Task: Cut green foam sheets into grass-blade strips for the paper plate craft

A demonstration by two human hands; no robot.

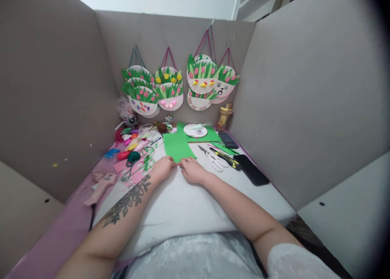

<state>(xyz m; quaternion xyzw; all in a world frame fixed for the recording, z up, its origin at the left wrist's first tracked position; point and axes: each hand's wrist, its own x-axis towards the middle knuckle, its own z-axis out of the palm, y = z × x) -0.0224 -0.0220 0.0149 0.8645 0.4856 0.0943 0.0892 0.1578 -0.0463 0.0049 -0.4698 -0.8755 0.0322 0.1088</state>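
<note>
A green sheet of paper (pixel 179 145) lies on the white table cover, with its near edge at my fingers. My left hand (pixel 164 167) is closed at the sheet's near left corner, fingertips pinching its edge. Close beside it on the right, my right hand (pixel 191 170) has its fingers bent together on the same near edge. Only a narrow gap separates the two hands. Behind the sheet, a white paper plate (pixel 195 130) rests on more green paper (pixel 210 135).
White scissors (pixel 215 162), yellow-black cutters (pixel 227 159) and a black phone (pixel 251 170) lie right. Yarn (pixel 133 157), pink paper and green scraps (pixel 148 159) crowd the left, near a pink glue gun (pixel 102 187). Decorated plate baskets (pixel 169 92) hang on the grey back panel.
</note>
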